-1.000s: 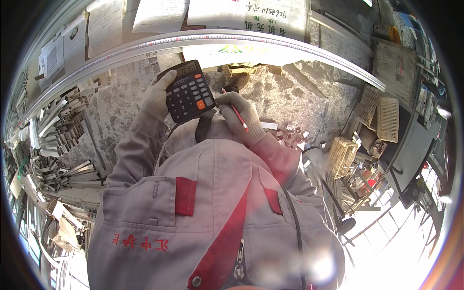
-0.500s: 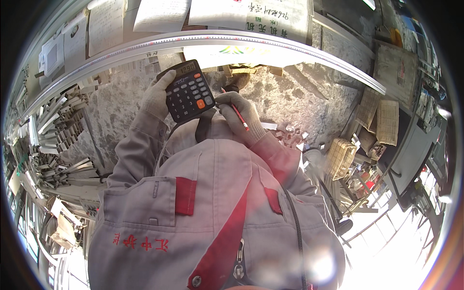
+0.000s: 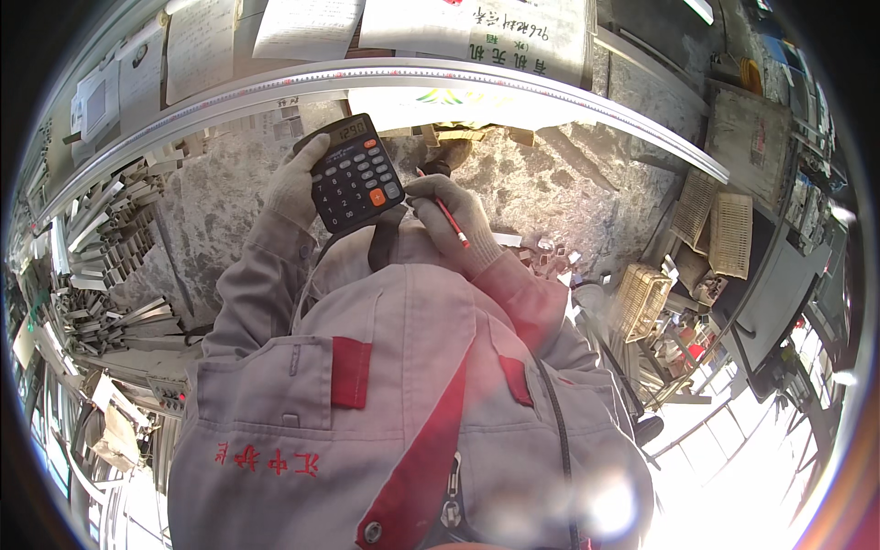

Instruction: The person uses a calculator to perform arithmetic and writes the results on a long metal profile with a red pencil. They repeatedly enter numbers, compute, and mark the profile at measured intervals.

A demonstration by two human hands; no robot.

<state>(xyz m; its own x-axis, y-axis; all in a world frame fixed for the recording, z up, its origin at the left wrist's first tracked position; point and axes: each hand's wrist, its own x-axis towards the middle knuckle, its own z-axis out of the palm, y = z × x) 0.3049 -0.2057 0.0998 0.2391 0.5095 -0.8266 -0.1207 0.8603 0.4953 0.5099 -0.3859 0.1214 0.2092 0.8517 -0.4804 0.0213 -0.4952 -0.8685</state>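
A black calculator with grey keys and one orange key is tilted in front of my body. My left hand, in a pale knit glove, grips its left side, the thumb lying over the face near the display. In my gloved right hand a red pencil is held slantwise, one end sticking out past the fingers toward my sleeve. The right fingers are curled close to the calculator's lower right corner. Whether they touch it I cannot tell.
Beyond the calculator a long metal ruler rail crosses from side to side, with paper sheets behind it. Cut metal profiles are heaped at the left. Wicker baskets stand at the right, near a dark grey panel.
The calculator and my left hand have shifted very slightly to the left. My right hand stays nearly in place, still holding the pencil.
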